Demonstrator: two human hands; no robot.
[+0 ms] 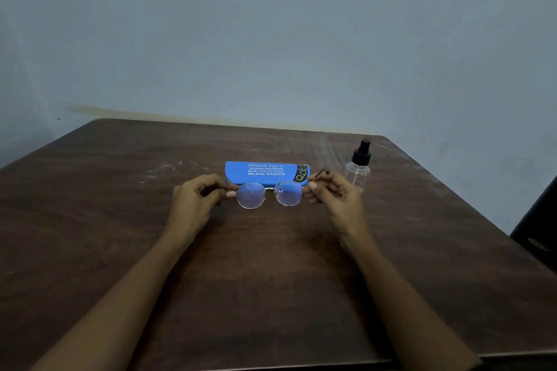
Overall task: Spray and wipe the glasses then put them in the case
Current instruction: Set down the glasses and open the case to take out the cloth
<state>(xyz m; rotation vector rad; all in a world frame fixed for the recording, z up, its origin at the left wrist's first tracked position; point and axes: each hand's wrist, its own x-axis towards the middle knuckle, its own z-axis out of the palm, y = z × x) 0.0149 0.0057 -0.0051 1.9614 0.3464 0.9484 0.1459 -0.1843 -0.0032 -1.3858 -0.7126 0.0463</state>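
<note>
Round thin-framed glasses are held just above the table, lenses facing me. My left hand pinches the left end of the frame and my right hand pinches the right end, its temple tip sticking out past the fingers. Directly behind the glasses lies a blue case with pale lettering, closed and flat on the table. A small clear spray bottle with a black pump top stands upright to the right of the case, just beyond my right hand.
The dark brown wooden table runs to a pale blue wall behind. A dark chair edge shows past the table's right side. No cloth is visible.
</note>
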